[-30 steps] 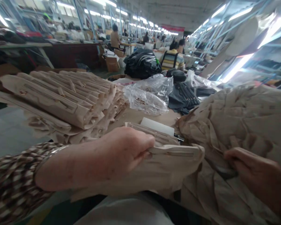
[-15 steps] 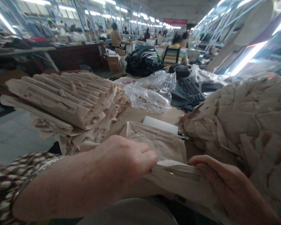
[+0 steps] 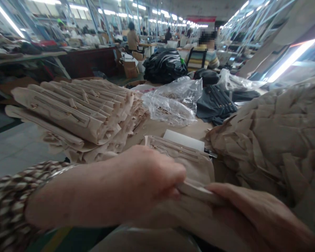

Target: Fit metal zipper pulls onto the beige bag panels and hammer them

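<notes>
- The left hand [image 3: 152,175] comes in from a brown-and-cream patterned sleeve [image 3: 5,199], its fingers pressed together and curled over a folded edge of a zippered beige fabric panel [image 3: 182,155]; the thumb is hidden, so I cannot tell whether they pinch it.
- The right hand [image 3: 254,217] lies across the same panel, its fingers [image 3: 220,190] close together and flat along the fold. Whether it grips, I cannot tell.
- The panel is held between both hands, just above the person's lap, its far end draped on a brown paper-covered table [image 3: 168,127]; gold-toned zipper pulls show along its upper part.
- A white card [image 3: 183,140] lies just past the panel, touching it, with a small dark-handled tool [image 3: 210,152] beside the card.
- To the left, a tall stack of folded zippered panels [image 3: 76,112] sits on the table.
- To the right, a large heap of crumpled beige fabric [image 3: 273,140] rises close to the right hand.
- Farther on lie a clear plastic bag [image 3: 170,105], dark fabric pieces [image 3: 215,105] and a black bag [image 3: 164,66].
- Beyond them, a co-worker in a striped top [image 3: 203,57] sits well apart from the hands, and 1 more person [image 3: 132,38] sits farther down the row.
</notes>
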Motion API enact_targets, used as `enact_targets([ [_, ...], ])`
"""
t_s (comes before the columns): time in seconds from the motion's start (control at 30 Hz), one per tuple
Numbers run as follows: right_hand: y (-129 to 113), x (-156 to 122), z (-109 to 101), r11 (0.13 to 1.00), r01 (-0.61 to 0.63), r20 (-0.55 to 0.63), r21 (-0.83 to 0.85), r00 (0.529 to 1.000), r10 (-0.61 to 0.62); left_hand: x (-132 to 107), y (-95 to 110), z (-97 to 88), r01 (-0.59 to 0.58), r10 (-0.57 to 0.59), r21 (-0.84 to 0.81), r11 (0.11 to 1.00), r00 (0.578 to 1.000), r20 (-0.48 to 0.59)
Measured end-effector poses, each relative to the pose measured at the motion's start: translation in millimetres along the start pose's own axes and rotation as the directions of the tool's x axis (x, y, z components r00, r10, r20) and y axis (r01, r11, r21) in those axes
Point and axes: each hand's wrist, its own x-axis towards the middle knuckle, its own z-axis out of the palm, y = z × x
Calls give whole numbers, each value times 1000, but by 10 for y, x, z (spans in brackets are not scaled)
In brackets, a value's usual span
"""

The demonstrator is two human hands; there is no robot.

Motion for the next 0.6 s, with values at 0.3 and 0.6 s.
enact_targets([
  [0.3,986,538,836,879,-309,177,-362,903,391,947,-1189,708,290,-321,261,921,943,86],
  [0.6,1030,694,934,818,-401,252,-411,813,525,1107,-1320,777,303,-357,340,890,928,108],
])
